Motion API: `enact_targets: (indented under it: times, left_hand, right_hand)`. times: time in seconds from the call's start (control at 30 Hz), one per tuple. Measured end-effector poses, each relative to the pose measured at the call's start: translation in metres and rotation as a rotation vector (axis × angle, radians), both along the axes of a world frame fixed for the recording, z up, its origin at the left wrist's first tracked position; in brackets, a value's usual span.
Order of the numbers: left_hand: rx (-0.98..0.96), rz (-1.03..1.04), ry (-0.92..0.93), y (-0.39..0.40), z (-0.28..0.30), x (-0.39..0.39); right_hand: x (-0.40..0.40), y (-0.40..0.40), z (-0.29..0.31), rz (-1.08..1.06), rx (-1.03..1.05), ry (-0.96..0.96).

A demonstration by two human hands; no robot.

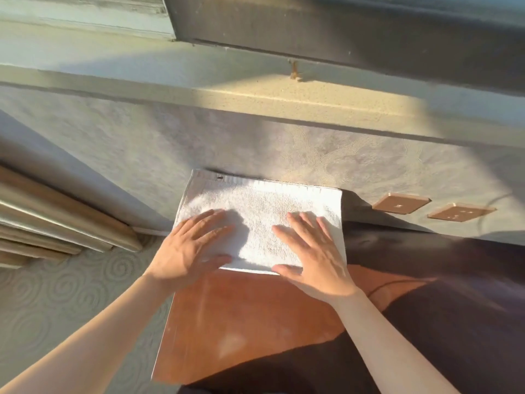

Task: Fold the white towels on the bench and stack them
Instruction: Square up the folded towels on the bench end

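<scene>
Resting at the far end of the brown worktop (241, 322), your folded white towel (261, 211) looks square and fluffy; your left hand (189, 248) and right hand (315, 254) press it flat, fingers spread, covering its near corners.

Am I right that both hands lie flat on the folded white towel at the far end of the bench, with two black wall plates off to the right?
Not quite: the head view shows the two wall plates are tan, not black. The rest holds: the left hand and right hand lie flat on the folded white towel at the far end of the bench.
</scene>
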State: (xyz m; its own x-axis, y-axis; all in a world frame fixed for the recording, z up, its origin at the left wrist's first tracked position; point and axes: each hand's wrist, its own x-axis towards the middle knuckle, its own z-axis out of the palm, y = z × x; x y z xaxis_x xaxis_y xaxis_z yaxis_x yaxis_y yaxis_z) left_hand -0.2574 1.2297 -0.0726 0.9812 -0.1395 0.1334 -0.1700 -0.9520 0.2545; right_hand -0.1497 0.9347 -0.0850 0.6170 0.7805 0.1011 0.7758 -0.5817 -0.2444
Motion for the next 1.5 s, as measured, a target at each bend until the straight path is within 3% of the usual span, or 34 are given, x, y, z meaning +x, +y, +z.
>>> enact_targets:
  times: [0.1,0.27,0.33,0.5,0.63,0.77,0.87,0.97,1.03,1.1,1.2,1.27,1.5]
  left_hand:
    - [0.023,-0.028,-0.055,-0.014,0.003,0.0]
    - [-0.038,-0.07,-0.247,-0.016,0.018,0.0]
    - [0.009,-0.115,-0.269,-0.012,0.022,-0.006]
    - [0.004,-0.044,-0.04,-0.02,0.011,-0.026]
    - [-0.109,0.117,-0.052,-0.041,0.013,-0.009]
    - [-0.098,0.203,0.18,-0.065,0.011,0.033]
    - [-0.006,0.215,0.285,-0.064,0.001,0.049]
    - [0.092,0.299,0.268,-0.031,-0.004,0.045]
    - [0.145,0.357,0.276,-0.01,-0.004,0.041]
    - [0.125,0.379,0.296,-0.009,0.001,0.049]
    - [0.043,0.249,0.236,-0.037,0.004,0.065]
    - [0.045,0.166,0.253,-0.044,-0.002,0.067]
    - [0.137,0.249,0.223,0.004,-0.013,0.053]
  right_hand:
    - [-0.002,0.002,0.005,-0.001,-0.008,-0.056]
    - [-0.006,-0.003,0.015,0.017,0.147,0.076]
    - [-0.008,-0.007,0.013,0.052,0.098,-0.009]
    - [-0.013,-0.003,0.01,0.055,-0.232,-0.179]
    - [-0.017,0.004,0.012,-0.007,-0.102,0.045]
    - [-0.001,0.035,0.023,-0.305,-0.03,0.154]
    - [0.016,0.049,0.017,-0.338,-0.104,0.194]
    - [0.03,0.025,0.004,-0.37,-0.257,0.171]
    - [0.034,0.012,0.002,-0.506,-0.236,0.227]
    - [0.031,0.023,0.006,-0.577,-0.197,0.159]
    - [0.024,0.065,0.015,-0.405,-0.053,0.133]
    - [0.023,0.075,0.01,-0.291,-0.086,0.174]
    - [0.046,0.017,-0.009,-0.469,-0.127,0.214]
